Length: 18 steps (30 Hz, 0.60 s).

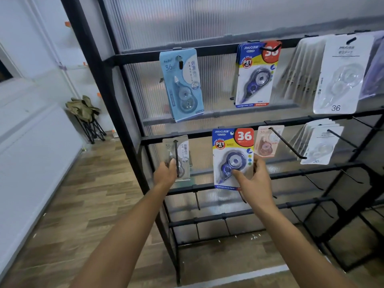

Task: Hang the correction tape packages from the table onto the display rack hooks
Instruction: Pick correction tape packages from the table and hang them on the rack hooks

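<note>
Mid-hanging: right hand (252,179) pinches the blue package (232,156); left hand (166,173) seemingly grips the grey package (176,156); next, align its hole with the hook (176,159).

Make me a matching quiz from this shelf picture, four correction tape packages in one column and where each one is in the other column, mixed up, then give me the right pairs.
Column one:
1. light blue package
2. grey package
3. blue and yellow package with the red 36
4. pink package

Column two:
A. held in the right hand, in front of the rack
B. hanging on the top row, far left hook
C. at the second row's left hook, gripped by the left hand
D. at the back of a long hook on the second row

Pairs: 1-B, 2-C, 3-A, 4-D
</note>
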{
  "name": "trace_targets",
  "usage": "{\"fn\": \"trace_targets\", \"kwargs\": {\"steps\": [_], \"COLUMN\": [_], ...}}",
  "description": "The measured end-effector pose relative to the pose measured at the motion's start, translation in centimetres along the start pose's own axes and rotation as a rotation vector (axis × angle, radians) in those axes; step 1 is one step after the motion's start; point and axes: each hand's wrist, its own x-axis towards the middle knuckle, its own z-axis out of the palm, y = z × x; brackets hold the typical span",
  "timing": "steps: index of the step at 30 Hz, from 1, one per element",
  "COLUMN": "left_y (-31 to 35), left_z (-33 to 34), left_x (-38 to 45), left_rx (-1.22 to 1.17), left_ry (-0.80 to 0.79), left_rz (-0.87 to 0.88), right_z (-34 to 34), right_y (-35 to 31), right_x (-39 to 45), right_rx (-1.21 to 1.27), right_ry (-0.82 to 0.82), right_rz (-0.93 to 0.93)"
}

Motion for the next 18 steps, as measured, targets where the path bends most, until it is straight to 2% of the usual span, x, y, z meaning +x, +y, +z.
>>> {"fn": "trace_targets", "kwargs": {"steps": [3, 6, 10, 13, 18], "left_y": [0.7, 2.1, 4.2, 6.7, 9.3], "left_z": [-0.7, -2.1, -3.9, -4.1, -1.6], "left_x": [0.5, 0.7, -0.2, -2.1, -5.0], "left_rx": [0.023, 0.006, -0.036, 0.028, 0.193], "left_ry": [0.0, 0.097, 0.252, 0.326, 0.325], "left_rz": [-0.021, -0.041, 0.183, 0.281, 0.514], "right_z": [-0.4, -1.0, -2.2, -3.0, -4.7], "right_y": [-0.7, -1.7, -4.2, -6.2, -8.6], "right_x": [0.3, 0.6, 1.7, 2.8, 4.3], "right_rx": [-0.041, -0.046, 0.042, 0.107, 0.143], "right_ry": [0.011, 0.053, 0.051, 0.033, 0.019], "right_rz": [-0.038, -0.094, -0.213, -0.302, -0.386]}}
